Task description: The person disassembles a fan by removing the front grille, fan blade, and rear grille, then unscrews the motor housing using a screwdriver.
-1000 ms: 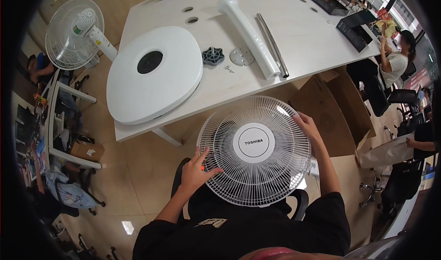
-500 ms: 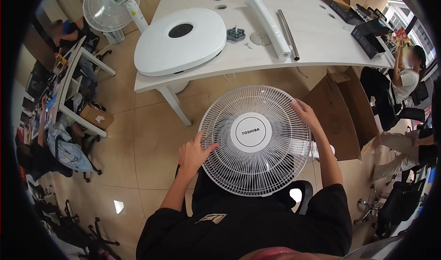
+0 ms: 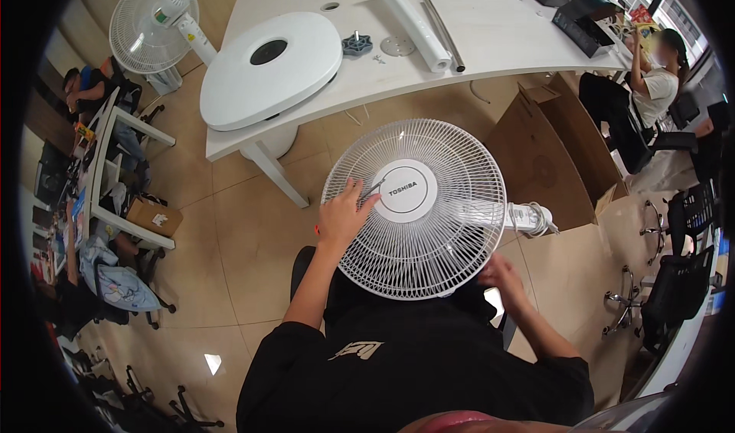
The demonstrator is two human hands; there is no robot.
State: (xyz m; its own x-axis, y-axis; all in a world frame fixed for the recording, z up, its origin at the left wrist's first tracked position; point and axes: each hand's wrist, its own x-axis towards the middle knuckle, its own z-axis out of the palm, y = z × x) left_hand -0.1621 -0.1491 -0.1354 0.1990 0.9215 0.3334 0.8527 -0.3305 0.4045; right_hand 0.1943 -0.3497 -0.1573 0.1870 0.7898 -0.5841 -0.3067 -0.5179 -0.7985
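Note:
A round white fan head [image 3: 459,176] with a wire grille and a round centre cap [image 3: 406,190] rests over my lap, face up. From under its right side sticks out a white neck piece [image 3: 523,217] with a coiled cord at its end. My left hand [image 3: 342,220] lies over the grille's left part, its thumb near the cap. A thin dark rod [image 3: 376,186] shows between thumb and fingers and seems held there; its kind is unclear. Just off the grille's lower right rim is my right hand [image 3: 501,276], its fingers smeared by motion.
On the white table [image 3: 367,88] ahead lie a white fan base [image 3: 306,58], a dark knob [image 3: 357,45], small screws, a round metal plate [image 3: 397,46], a white tube [image 3: 413,27] and a metal pole [image 3: 444,35]. An open carton [image 3: 543,153] stands right. Others sit nearby.
My right hand has left the grille's upper right rim and dropped to the lower right. My left hand has slid inward toward the cap. The neck piece now shows more; the view has shifted.

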